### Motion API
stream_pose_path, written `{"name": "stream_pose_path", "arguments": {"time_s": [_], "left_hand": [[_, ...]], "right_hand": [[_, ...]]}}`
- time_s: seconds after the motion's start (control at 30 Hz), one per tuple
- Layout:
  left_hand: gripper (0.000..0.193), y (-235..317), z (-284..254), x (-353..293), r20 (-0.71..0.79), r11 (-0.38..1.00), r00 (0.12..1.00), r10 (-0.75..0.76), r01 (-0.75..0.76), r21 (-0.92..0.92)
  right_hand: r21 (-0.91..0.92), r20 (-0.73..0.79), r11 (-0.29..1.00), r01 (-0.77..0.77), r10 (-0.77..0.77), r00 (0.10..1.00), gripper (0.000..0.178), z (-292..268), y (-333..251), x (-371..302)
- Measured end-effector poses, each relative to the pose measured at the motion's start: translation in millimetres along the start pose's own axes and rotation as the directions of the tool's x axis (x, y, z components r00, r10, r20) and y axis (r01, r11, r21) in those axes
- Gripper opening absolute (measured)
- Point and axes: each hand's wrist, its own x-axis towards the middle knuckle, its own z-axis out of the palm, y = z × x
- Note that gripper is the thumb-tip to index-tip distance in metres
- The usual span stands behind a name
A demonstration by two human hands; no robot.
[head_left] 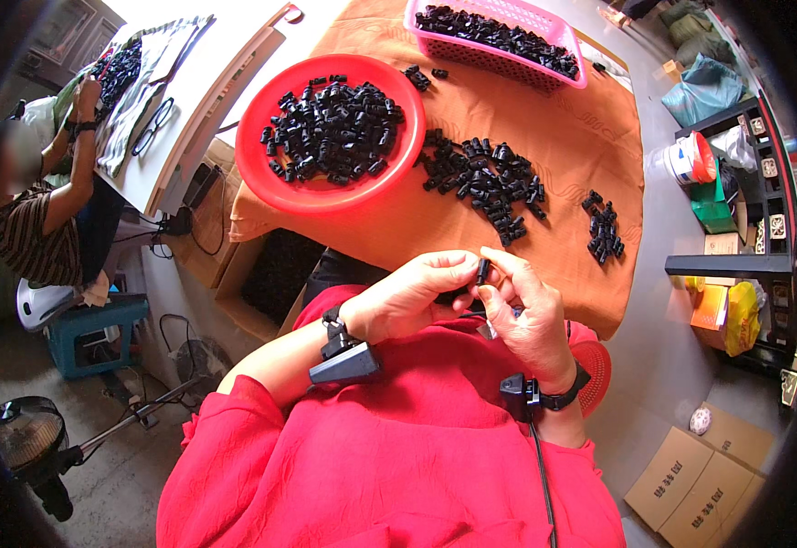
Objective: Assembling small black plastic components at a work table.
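Note:
Close in front of my body, above the table's near edge, both hands meet at a small black cylindrical plastic part (483,271). My right hand (528,315) pinches it between thumb and forefinger. From the other side, the closed fingertips of my left hand (416,290) press against it; its lower fingers are partly hidden. Under my right hand a small pale piece shows, too small to name. Beyond my hands lies a loose pile of similar black parts (485,178) on the orange cloth (581,137). A smaller group of black parts (604,228) sits to the right.
A red basin (252,169) of black parts stands at the table's left, and a pink basket (508,50) of them at the back. At far left a person (47,201) works at a white table (199,114). Right: shelving (736,265) and flattened cardboard (700,475). Lower left: a fan (28,434).

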Motion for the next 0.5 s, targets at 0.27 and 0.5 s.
{"name": "stream_pose_path", "arguments": {"time_s": [0.27,0.5], "left_hand": [[0.019,0.2,5.7,-0.4,-0.098,1.000,0.995,0.003,0.000,0.030],[0.020,16.5,6.2,-1.9,-0.085,0.992,0.995,0.060,-0.050,0.112]], "right_hand": [[0.019,0.031,1.000,-0.009,0.009,0.999,0.037,2.5,0.4,2.3],[-0.044,-0.039,0.999,-0.011,0.009,0.999,0.037,2.5,1.0,2.0]]}}
